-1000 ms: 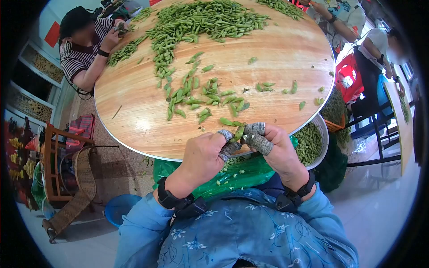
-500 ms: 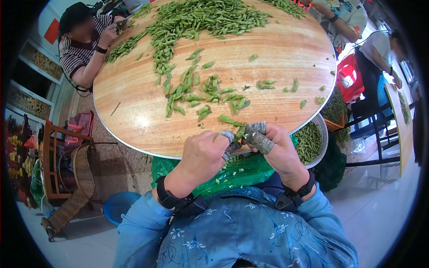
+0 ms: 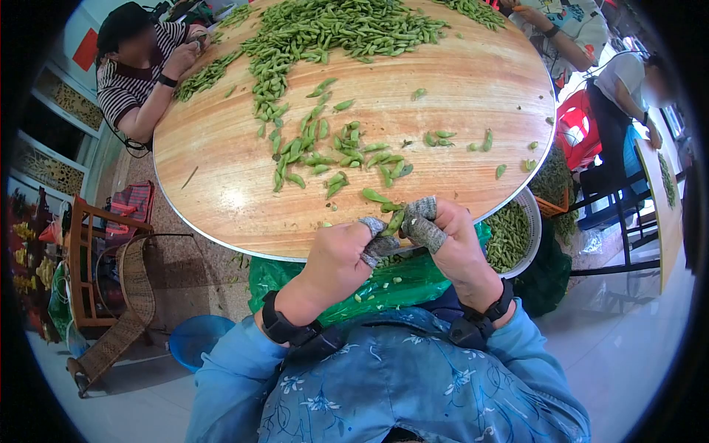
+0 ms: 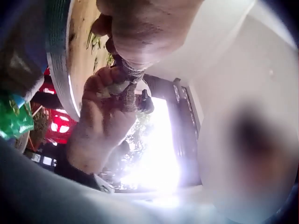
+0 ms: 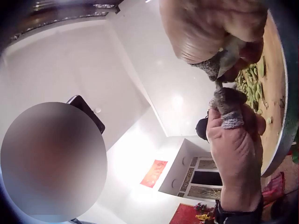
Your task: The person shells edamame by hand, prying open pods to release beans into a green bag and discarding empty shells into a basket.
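At the near edge of the table, my left hand (image 3: pixel 334 257) and right hand (image 3: pixel 461 257) meet over a green soybean pod (image 3: pixel 395 223). Both hands pinch it between thumb and fingers. Grey knitted covers (image 3: pixel 426 230) wrap the thumbs and forefingers. Just beyond the fingertips lies another pod (image 3: pixel 375 196) on the wood. The left wrist view has the right hand (image 4: pixel 105 121) facing the left, tips together. From the right wrist, the left hand (image 5: pixel 236 151) appears below the right one, and fingers mostly hide the pod.
A round wooden table (image 3: pixel 458 103) carries a large heap of pods (image 3: pixel 347 29) and scattered ones. Green plastic (image 3: pixel 362 292) covers the lap, with shelled beans on it. A white basket of pods (image 3: pixel 509 236) stands at right, a blue basin (image 3: pixel 196 340) at left. Other people sit around.
My right hand has turned slightly and its thumb has shifted against the pod. The left hand stays nearly in place, still pinching.
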Available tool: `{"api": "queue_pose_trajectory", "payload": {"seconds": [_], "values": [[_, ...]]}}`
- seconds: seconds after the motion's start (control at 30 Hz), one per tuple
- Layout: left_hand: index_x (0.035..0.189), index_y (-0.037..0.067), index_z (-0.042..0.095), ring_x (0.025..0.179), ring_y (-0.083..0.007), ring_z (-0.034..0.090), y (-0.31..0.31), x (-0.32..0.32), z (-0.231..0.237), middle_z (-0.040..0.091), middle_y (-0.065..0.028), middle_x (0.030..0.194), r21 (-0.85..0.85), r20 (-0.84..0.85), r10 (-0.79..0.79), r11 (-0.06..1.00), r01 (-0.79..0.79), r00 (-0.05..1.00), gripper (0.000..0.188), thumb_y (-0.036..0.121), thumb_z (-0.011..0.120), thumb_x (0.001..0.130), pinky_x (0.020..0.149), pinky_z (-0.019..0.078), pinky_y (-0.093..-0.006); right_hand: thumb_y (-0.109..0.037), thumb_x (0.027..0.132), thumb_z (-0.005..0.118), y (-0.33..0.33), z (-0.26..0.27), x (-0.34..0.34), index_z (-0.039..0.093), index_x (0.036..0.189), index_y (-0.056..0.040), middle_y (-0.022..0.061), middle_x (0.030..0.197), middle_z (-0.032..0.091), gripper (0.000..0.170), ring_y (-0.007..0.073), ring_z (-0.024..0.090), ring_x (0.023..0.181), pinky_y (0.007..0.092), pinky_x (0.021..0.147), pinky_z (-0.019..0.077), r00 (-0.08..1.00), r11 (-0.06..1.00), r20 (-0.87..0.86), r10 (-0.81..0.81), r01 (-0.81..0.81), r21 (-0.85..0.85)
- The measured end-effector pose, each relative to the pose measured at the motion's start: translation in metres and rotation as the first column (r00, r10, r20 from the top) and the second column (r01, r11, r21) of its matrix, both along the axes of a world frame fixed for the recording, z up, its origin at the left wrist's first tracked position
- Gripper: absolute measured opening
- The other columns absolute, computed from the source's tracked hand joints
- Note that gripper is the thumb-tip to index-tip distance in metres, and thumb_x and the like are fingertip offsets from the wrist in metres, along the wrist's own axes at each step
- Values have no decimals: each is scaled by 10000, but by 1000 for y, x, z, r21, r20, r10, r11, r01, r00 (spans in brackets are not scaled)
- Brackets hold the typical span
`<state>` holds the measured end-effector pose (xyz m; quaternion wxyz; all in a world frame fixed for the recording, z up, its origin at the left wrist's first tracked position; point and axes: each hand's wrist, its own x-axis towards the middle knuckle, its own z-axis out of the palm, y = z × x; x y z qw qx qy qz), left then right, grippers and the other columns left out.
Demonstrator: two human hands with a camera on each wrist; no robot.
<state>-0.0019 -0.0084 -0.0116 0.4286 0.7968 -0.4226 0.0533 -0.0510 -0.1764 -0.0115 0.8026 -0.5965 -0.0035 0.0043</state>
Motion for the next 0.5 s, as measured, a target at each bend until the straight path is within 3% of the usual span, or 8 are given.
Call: {"api": "queue_pose_trajectory", "payload": {"seconds": [0.03, 0.1, 0.13, 0.2, 0.23, 0.3, 0.4, 0.5], "values": [[778, 21, 541, 497, -228, 497, -1, -1, 1, 496, -85, 570, 0, 0, 0, 1000, 0, 1000, 131, 95, 611, 695, 410, 371, -301, -28, 795, 517, 0, -3, 1, 534, 864, 8, 11, 775, 560, 79, 72, 502, 725, 209, 650, 409, 1000, 1000, 0, 0, 0, 0], [796, 26, 532, 500, -139, 496, -3, -5, 7, 516, -40, 594, -200, -419, -99, 980, 15, 903, 158, 174, 583, 774, 430, 381, -263, -23, 792, 521, -1, -9, 2, 529, 869, 12, 18, 796, 559, 84, 86, 515, 747, 221, 682, 423, 993, 989, 110, 33, -49, 142], [796, 26, 532, 500, -139, 496, -1, -5, 8, 516, -40, 594, -200, -418, -100, 980, 16, 903, 158, 174, 583, 774, 430, 381, -263, -23, 792, 521, -1, -13, 3, 529, 869, 12, 18, 796, 559, 84, 86, 515, 747, 221, 682, 423, 993, 989, 111, 33, -48, 141], [816, 40, 529, 481, -72, 434, 4, -5, 9, 468, 10, 576, -283, -817, -237, 959, -8, 527, 156, 194, 552, 805, 427, 373, -249, -31, 793, 527, 0, -17, 5, 531, 881, 12, 18, 820, 557, 98, 91, 520, 764, 227, 703, 428, 982, 977, 182, 46, -83, 199], [816, 40, 529, 481, -72, 434, 3, -6, 8, 468, 10, 576, -283, -817, -237, 959, -7, 526, 156, 194, 552, 805, 427, 373, -249, -31, 793, 527, 0, -17, 5, 531, 881, 12, 18, 820, 557, 98, 91, 520, 764, 227, 703, 428, 982, 977, 182, 46, -82, 198], [821, 60, 516, 463, -58, 372, 1, -8, 5, 404, 28, 549, -498, -860, -455, 847, -185, 231, 99, 150, 481, 842, 414, 329, -221, -36, 798, 525, 1, -17, 6, 532, 901, 12, 17, 844, 555, 114, 92, 521, 775, 224, 711, 425, 980, 969, 190, 56, -99, 226], [851, 55, 511, 458, -52, 338, 2, -7, 10, 390, 19, 551, -493, -864, -501, 821, -289, 50, 122, 168, 465, 849, 419, 309, -209, -38, 801, 520, 4, -15, 8, 532, 917, 11, 16, 851, 554, 126, 93, 522, 781, 225, 718, 424, 977, 960, 198, 75, -124, 249], [854, 41, 504, 446, -55, 328, 2, -5, 14, 399, 21, 555, -495, -841, -540, 795, -351, -39, 165, 190, 435, 863, 410, 291, -213, -37, 805, 514, 5, -16, 7, 531, 913, 11, 17, 843, 556, 120, 94, 520, 784, 226, 719, 423, 980, 970, 175, 94, -130, 206]]}}
